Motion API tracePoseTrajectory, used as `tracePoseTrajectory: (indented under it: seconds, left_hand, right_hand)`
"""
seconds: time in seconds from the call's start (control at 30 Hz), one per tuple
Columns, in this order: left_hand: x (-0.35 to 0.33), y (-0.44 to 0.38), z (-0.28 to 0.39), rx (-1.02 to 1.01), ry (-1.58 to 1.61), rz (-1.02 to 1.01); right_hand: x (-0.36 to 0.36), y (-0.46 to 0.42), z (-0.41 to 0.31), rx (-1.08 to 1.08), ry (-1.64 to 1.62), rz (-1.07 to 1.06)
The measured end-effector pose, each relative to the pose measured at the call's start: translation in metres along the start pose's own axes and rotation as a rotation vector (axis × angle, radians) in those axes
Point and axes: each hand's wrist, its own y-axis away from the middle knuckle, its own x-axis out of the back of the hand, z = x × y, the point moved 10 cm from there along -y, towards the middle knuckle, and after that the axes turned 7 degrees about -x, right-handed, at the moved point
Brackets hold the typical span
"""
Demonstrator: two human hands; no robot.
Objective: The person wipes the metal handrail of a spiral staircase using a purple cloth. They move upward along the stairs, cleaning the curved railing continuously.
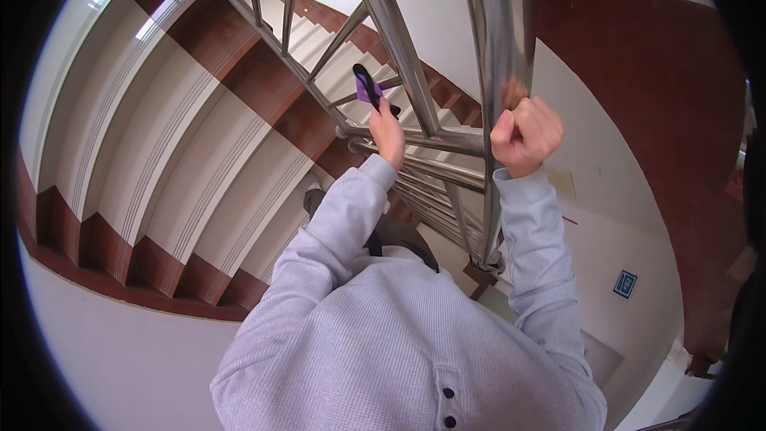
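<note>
My left hand [389,134] grips a small flat black and purple object [368,87], whose exact kind I cannot tell. Its lower end is partly covered by my fingers. Behind that hand run the stainless steel bars of a stair railing [353,24]. My right hand [528,134] is closed in a fist, with no object visible in it. It is right beside a thick steel post [502,30], which reflects it; whether the two touch is unclear.
Light stone stairs [197,161] with dark red borders lie to the left. Another flight [323,51] shows beyond the bars. A white wall [622,191] on the right carries a small dark sign [625,285] with writing. Dark red flooring [634,90] curves past it.
</note>
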Motion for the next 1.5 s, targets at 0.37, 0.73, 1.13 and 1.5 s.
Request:
tracePoseTrajectory:
  seconds: [0.37, 0.73, 1.13, 1.5]
  left_hand:
    - [-0.035, 0.013, 0.105, -0.670, -0.027, -0.286]
    - [-0.025, 0.004, 0.207, -1.315, -0.450, -0.146]
    - [0.016, -0.086, 0.096, -0.535, -0.111, 0.003]
    - [-0.021, -0.079, 0.317, -1.193, -0.230, 0.086]
  right_hand:
    - [0.000, 0.003, 0.005, -0.015, 0.001, 0.027]
    - [0.001, 0.002, 0.004, -0.013, -0.030, 0.022]
    - [0.005, 0.003, 0.004, -0.011, -0.064, 0.011]
    - [0.003, -0.004, 0.002, -0.009, -0.083, 0.022]
